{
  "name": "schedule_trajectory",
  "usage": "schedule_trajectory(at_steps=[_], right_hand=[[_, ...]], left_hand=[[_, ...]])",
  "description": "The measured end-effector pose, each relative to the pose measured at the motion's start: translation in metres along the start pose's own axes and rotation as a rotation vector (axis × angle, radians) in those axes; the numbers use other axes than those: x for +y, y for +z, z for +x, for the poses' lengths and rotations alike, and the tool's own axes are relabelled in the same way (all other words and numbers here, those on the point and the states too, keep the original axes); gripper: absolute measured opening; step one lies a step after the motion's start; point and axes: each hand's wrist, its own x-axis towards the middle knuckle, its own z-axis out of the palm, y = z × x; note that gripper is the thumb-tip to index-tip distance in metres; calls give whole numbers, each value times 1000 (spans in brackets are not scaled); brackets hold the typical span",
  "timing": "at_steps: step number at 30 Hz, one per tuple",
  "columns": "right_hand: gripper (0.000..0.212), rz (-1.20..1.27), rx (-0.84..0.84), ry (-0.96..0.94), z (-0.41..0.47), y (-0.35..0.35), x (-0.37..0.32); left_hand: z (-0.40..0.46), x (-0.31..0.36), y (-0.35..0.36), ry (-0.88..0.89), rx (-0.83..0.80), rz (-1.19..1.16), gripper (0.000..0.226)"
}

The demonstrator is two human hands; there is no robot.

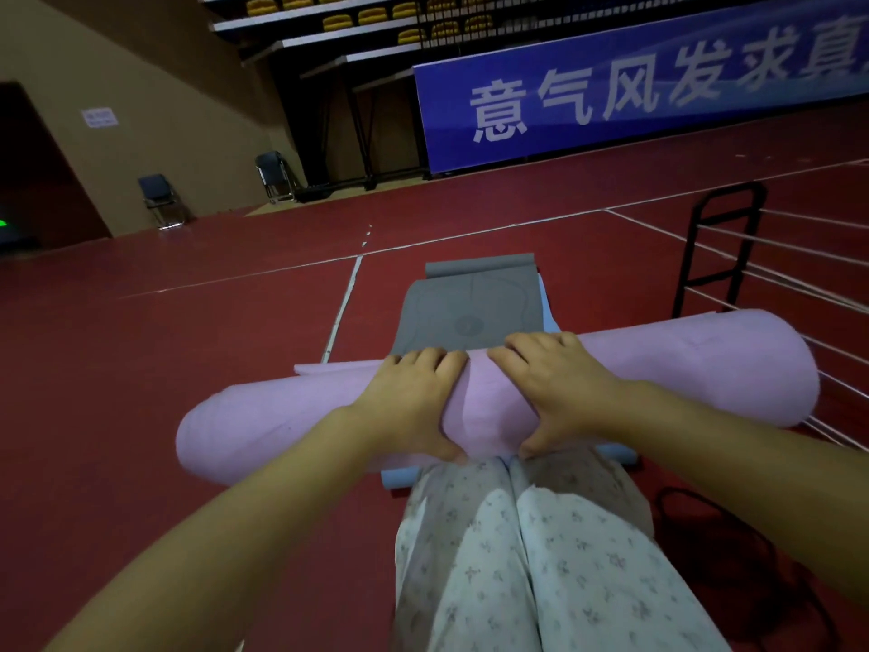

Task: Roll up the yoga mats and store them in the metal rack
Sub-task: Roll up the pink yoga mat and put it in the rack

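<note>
Yoga mats are what I am looking down on from the head camera, spread over a wide red floor (188,331) marked with white lines, which fills most of what I see. Behind it stands a long blue banner (658,87) with large pale characters, and above that rise tiers of seating with yellow seats (371,15). Nearest to me, the pink mat (705,364) is rolled into a thick tube and lies crosswise in front of my knees, with a loose flap of its edge sticking out at the far left side. It rests on top of a grey mat (470,308) that stretches flat away from me, its far end curled up slightly, and a blue mat (397,477) peeks out beneath both, at the near left and along the right edge. To my right stands the metal rack (719,247), a black end frame with pale rails running off to the right, just beside the pink roll's right end. My left hand (409,402) and right hand (555,383) sit side by side on the middle of the pink roll, fingers curled over its far side and thumbs pressed into the near side, gripping it. Two folding chairs (160,200) stand by the tan wall at far left.
</note>
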Motion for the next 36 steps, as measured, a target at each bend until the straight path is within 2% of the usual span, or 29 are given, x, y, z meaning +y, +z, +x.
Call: schedule_trajectory(at_steps=[4,9,14,16,18,19,21,24,26,30,32,36], right_hand=[[106,6,45,-17,-15,-7,-4],[102,38,207,-55,-57,-2,-17],[110,34,216,-77,-84,14,-31],[113,40,206,-93,-81,14,-36],[113,39,204,-100,-80,13,-39],[114,34,211,-106,-81,13,-39],[115,35,237,-114,-84,16,-37],[114,70,217,-102,-81,15,-31],[114,121,163,-98,-73,11,-25],[112,259,-15,-117,-53,-2,-11],[112,311,-74,-115,-44,-7,-7],[103,446,-120,-100,-28,-13,5]], left_hand=[[-17,7,-15,26,57,30,104],[-57,29,-33,126,169,61,98],[-79,50,-33,151,37,79,99],[-72,40,-39,130,-47,-93,98],[-60,24,-46,26,-185,-430,92],[-53,17,-46,-16,-226,-523,88],[-42,10,-42,-7,-237,-474,81],[-31,11,-39,54,-107,-385,85],[-28,11,-43,55,-81,-393,86],[-37,22,-48,76,-135,-223,75],[-46,24,-50,69,-76,-143,74],[-65,30,-51,163,79,-101,76]])
